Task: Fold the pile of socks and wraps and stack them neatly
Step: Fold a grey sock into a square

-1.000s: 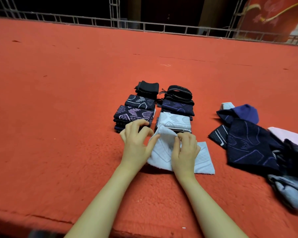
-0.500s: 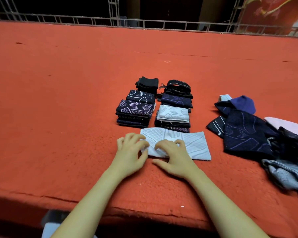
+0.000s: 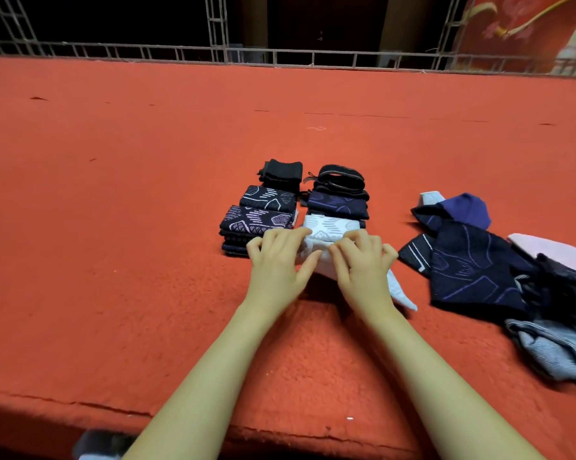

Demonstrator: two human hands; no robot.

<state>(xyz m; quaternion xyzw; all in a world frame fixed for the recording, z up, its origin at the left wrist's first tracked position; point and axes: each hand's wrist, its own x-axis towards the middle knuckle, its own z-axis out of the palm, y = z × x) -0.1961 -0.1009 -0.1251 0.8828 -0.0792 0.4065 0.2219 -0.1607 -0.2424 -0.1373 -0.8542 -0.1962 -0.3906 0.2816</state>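
My left hand [image 3: 275,265] and my right hand [image 3: 363,263] are both on the white wrap [image 3: 316,257], with the fingers curled over its far edge and the thumbs on the near side, so each hand pinches the cloth. The wrap is partly lifted from the red carpet [image 3: 130,260], and one loose corner [image 3: 401,293] hangs out to the right, under my right wrist. It sits directly in front of the folded stacks [image 3: 263,224], close to the white folded piece [image 3: 333,227] on top of the right column; I cannot tell if it touches that piece.

I judge the wrap to be very light, soft and without any stiffness. It will bend wherever it is not supported, so a fold will open again if I release it early. The carpet looks rough, so the cloth will probably catch on it and not slide. The best places to hold are the two ends of the folded edge, with the loose corner tucked in first. The unfolded pile [image 3: 479,260] lies well to the right.
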